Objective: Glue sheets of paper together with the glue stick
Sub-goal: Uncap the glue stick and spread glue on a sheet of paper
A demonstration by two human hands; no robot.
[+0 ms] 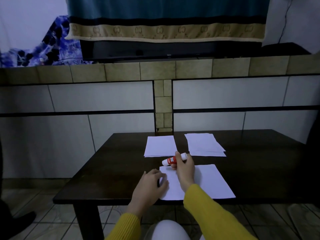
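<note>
Two hands work at the desk [121,170]: the right hand [184,168] has its grip clenched round the glue stick [174,159], the left hand [152,183] pressing flat on the sheet [207,181] directly beneath. Loosened pressure could let the paper slide and crease.

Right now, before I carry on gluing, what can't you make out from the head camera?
- Glue stick: whether the cap is on; its middle is wrapped by the right hand, and its ends are too small to tell.
- Near sheet: any glue on it; too dim, part covered by both hands, the left hand on its left edge.
- Two far piles, left pile and right pile: sheet count; edges too small.
</note>
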